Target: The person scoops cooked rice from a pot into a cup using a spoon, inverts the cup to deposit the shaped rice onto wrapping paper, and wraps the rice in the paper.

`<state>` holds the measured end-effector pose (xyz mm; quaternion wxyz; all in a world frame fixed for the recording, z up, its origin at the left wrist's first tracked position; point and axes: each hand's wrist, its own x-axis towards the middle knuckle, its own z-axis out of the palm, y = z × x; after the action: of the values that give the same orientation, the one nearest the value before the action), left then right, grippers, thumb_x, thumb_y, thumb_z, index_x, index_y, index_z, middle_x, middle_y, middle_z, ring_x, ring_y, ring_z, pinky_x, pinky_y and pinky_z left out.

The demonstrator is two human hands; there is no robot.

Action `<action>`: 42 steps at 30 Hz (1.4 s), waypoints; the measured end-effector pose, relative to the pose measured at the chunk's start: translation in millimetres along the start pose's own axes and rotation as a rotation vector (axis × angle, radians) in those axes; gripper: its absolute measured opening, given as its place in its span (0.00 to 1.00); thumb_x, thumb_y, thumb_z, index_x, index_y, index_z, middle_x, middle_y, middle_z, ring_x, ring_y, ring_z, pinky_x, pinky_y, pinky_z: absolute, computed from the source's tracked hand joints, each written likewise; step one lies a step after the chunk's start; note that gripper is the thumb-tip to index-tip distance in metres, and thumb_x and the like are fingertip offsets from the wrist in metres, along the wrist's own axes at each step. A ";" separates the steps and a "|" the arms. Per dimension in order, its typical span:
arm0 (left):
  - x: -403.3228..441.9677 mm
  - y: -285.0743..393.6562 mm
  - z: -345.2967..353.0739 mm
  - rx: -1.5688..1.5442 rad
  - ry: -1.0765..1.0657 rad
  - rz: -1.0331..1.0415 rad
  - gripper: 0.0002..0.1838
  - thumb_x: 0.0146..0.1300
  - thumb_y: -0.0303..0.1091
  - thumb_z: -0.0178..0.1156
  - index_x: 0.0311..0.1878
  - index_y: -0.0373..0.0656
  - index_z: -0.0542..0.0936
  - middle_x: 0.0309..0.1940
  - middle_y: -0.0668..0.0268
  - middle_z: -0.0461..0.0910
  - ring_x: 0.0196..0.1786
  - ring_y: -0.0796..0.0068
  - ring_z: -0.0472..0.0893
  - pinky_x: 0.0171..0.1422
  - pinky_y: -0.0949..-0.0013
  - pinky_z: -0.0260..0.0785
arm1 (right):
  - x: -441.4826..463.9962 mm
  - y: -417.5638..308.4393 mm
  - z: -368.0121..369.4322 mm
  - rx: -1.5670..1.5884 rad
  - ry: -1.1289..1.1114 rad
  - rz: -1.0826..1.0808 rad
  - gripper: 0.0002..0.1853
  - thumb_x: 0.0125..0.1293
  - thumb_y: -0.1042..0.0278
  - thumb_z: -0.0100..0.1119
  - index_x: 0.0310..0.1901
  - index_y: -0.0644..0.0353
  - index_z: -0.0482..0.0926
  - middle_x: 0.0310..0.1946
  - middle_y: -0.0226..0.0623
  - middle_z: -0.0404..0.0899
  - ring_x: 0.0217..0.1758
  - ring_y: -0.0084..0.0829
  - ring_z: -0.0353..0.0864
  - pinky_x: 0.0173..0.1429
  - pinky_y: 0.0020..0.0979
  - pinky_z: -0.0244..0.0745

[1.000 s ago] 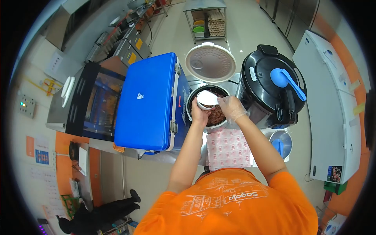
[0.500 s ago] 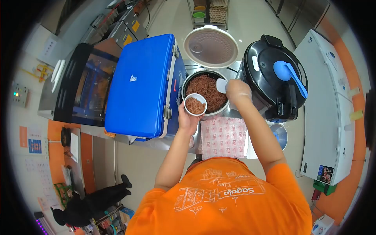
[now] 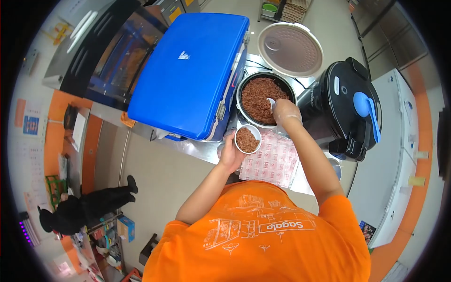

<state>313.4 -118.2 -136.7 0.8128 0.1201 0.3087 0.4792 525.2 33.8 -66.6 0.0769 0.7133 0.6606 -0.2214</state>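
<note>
My left hand [image 3: 230,154] is closed around a small white bowl [image 3: 248,139] filled with reddish-brown rice, held just in front of an open rice cooker [image 3: 238,101]. Inside the cooker lies a large mass of the same rice [image 3: 259,96]. My right hand [image 3: 286,112], in a clear plastic glove, grips a white rice paddle [image 3: 271,101] over the rice; most of the paddle is hidden. Below my hands, sheets of red-printed white wrapping paper [image 3: 270,157] lie on the metal table. The cooker's lid [image 3: 291,49] stands raised behind the pot.
A big blue cooler box [image 3: 188,75] stands left of the cooker. On the right is a closed black cooker [image 3: 350,103] with a blue ladle [image 3: 366,108] on its lid. A white chest freezer [image 3: 376,174] stands farther right. A person in black [image 3: 89,207] is at lower left.
The bowl in my left hand has come back from the pot's rim toward me. My right hand has turned the paddle down into the rice. The whole view has rotated.
</note>
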 end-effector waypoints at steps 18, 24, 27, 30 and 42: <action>53.1 31.7 37.6 0.152 0.053 0.075 0.30 0.82 0.58 0.37 0.66 0.45 0.76 0.56 0.60 0.86 0.51 0.62 0.87 0.48 0.58 0.78 | 12.0 78.3 43.9 0.327 0.445 -0.257 0.27 0.76 0.48 0.59 0.32 0.69 0.86 0.24 0.56 0.83 0.33 0.56 0.85 0.43 0.48 0.77; 100.4 38.9 52.7 0.274 0.051 0.042 0.32 0.79 0.63 0.37 0.64 0.48 0.78 0.47 0.62 0.88 0.42 0.63 0.87 0.47 0.61 0.70 | -27.0 75.7 1.1 0.628 0.303 0.069 0.27 0.76 0.49 0.56 0.35 0.70 0.88 0.35 0.63 0.85 0.45 0.61 0.86 0.54 0.50 0.79; 125.9 35.3 61.4 0.321 0.084 0.053 0.31 0.79 0.63 0.38 0.62 0.50 0.78 0.44 0.62 0.88 0.40 0.63 0.87 0.44 0.62 0.69 | -26.2 81.8 0.7 0.629 0.392 0.039 0.26 0.76 0.49 0.57 0.37 0.69 0.88 0.37 0.63 0.85 0.46 0.62 0.86 0.55 0.50 0.79; 144.4 27.1 78.7 0.323 0.165 0.070 0.29 0.79 0.64 0.41 0.56 0.50 0.80 0.39 0.66 0.88 0.35 0.67 0.87 0.37 0.68 0.66 | -25.0 77.3 -7.2 0.537 0.457 0.014 0.25 0.76 0.50 0.55 0.40 0.69 0.88 0.39 0.64 0.85 0.48 0.62 0.86 0.57 0.51 0.79; 201.2 3.6 85.3 0.230 0.328 0.202 0.29 0.78 0.63 0.45 0.59 0.47 0.79 0.44 0.64 0.85 0.41 0.68 0.86 0.38 0.63 0.78 | -41.1 7.0 36.2 0.060 0.560 -0.097 0.09 0.70 0.70 0.55 0.41 0.67 0.81 0.32 0.55 0.87 0.35 0.52 0.91 0.39 0.47 0.87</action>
<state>433.9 63.8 -146.2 0.6803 0.1626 0.4758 0.5332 523.1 -19.0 -83.0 -0.1402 0.7162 0.6826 -0.0386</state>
